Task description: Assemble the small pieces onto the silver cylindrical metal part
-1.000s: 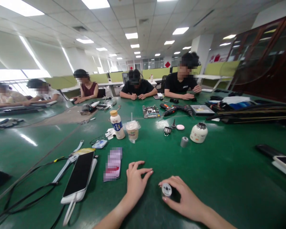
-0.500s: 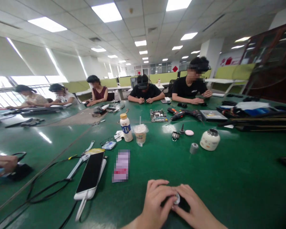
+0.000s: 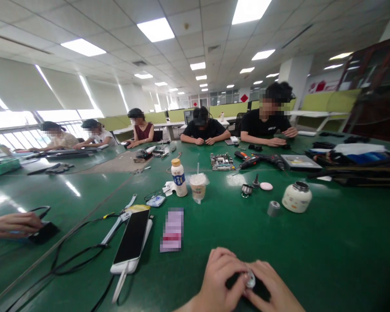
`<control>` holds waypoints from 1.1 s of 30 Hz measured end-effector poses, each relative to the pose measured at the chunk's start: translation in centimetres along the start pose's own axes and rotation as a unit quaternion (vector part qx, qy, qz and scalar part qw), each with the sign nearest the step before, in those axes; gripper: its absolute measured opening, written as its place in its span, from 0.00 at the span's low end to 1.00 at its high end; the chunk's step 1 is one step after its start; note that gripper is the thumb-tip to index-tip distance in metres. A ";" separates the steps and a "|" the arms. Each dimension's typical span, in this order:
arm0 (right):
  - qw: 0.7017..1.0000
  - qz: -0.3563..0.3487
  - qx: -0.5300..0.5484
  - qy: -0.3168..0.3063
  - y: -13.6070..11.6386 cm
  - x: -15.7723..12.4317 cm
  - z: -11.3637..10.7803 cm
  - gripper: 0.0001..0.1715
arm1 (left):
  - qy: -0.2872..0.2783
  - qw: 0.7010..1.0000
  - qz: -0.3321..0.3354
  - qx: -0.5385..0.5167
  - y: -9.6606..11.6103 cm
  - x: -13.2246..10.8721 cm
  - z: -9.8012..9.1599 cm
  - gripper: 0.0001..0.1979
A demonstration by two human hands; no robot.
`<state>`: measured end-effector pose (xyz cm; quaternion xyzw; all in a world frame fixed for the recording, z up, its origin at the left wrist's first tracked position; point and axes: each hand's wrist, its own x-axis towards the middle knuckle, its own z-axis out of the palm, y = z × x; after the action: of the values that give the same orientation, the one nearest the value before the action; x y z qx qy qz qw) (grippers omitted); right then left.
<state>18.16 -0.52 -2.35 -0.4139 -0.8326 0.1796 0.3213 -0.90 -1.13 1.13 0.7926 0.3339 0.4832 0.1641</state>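
Between left hand [image 3: 221,277] and right hand [image 3: 270,282]: small metal cylinder [image 3: 251,280].
Left has just joined right; both grip it, allowing two-handed handling.

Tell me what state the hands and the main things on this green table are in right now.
Left hand: fingers curled, gripping metal part
Right hand: curled around metal part
Metal part: held between both hands, partly hidden
Jar: upright, open
Cylinder: standing
Bottle: upright, capped
Cup: upright, straw in
Phone: face up, screen dark
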 end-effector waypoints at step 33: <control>0.998 -0.004 -0.056 -0.017 -1.4 -0.2 -0.1 0.19 | 0.019 0.999 -0.027 0.009 -0.5 -0.5 0.3 0.08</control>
<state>17.52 -1.46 -1.54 -0.4248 -0.8485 0.1383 0.2837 -1.02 -1.05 0.38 0.7756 0.3624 0.4904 0.1634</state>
